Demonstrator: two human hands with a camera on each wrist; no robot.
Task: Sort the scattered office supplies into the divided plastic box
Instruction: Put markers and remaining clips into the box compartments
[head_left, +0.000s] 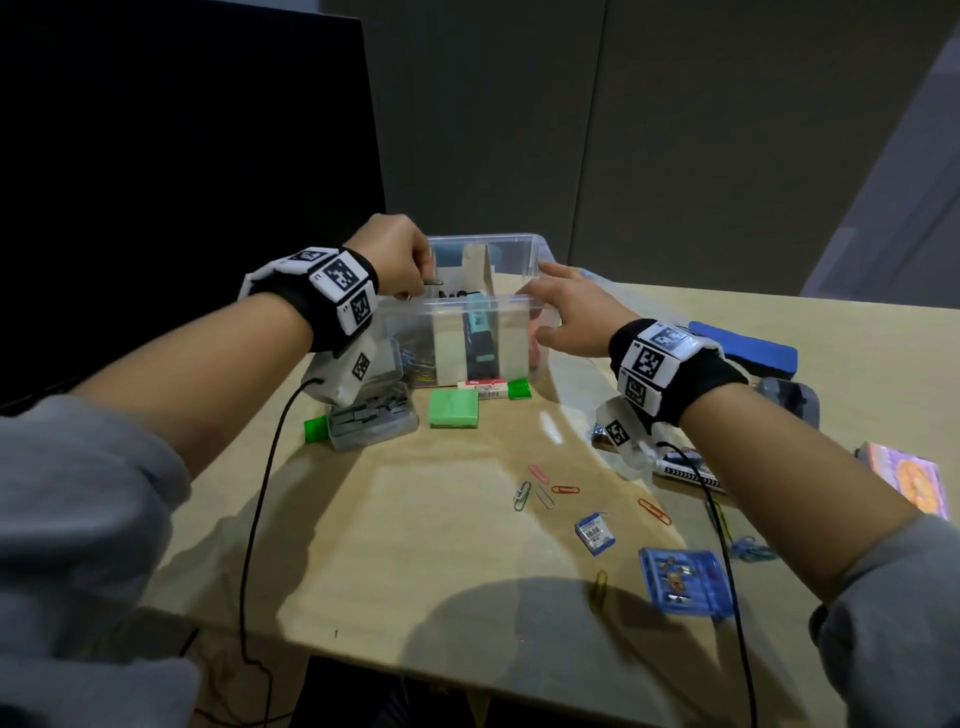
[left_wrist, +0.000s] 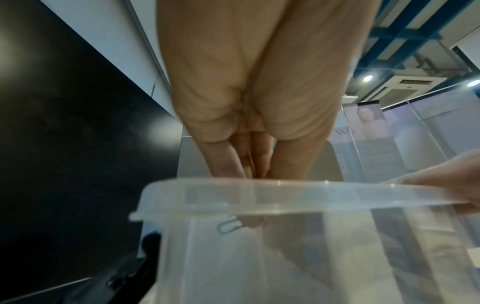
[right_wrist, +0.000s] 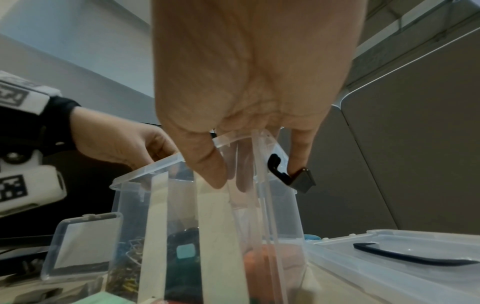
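Observation:
The clear divided plastic box stands at the far middle of the table. My left hand hovers over its left compartment and pinches a green paper clip. In the left wrist view the paper clip shows through the box wall, just under the rim. My right hand holds the box's near right corner. In the right wrist view its thumb lies on the outside of the box, with fingers over the rim. The left compartment holds clips, the middle a teal-and-black item, the right something orange.
Several loose paper clips lie mid-table. Near them are a small blue packet and a blue case. A green box, a staple case and an eraser sit before the box. Its lid lies right.

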